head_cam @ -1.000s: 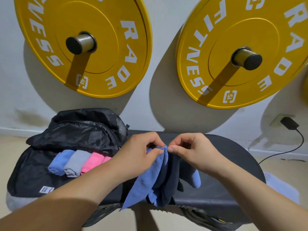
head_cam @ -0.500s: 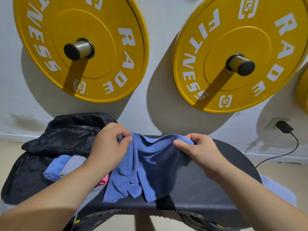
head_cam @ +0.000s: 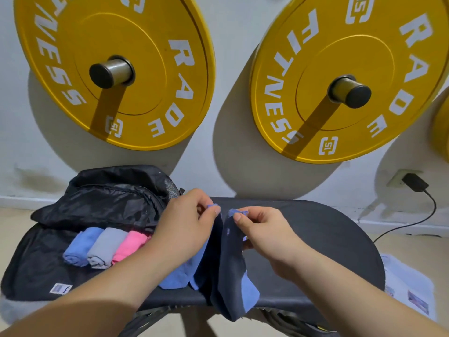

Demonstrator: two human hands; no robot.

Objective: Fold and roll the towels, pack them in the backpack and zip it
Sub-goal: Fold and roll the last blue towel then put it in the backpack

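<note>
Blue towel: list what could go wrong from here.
The left hand and right hand pinch only corners of the blue towel; one could slip.
Its lower end hangs off the bench, so it might slide to the floor.
The left forearm passes close to the pink roll in the backpack and might nudge it.

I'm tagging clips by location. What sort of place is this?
Probably a gym or home workout room: the left yellow weight plate and the right yellow weight plate, both marked FITNESS, hang on wall pegs, and the backpack lies on a black padded bench.
</note>
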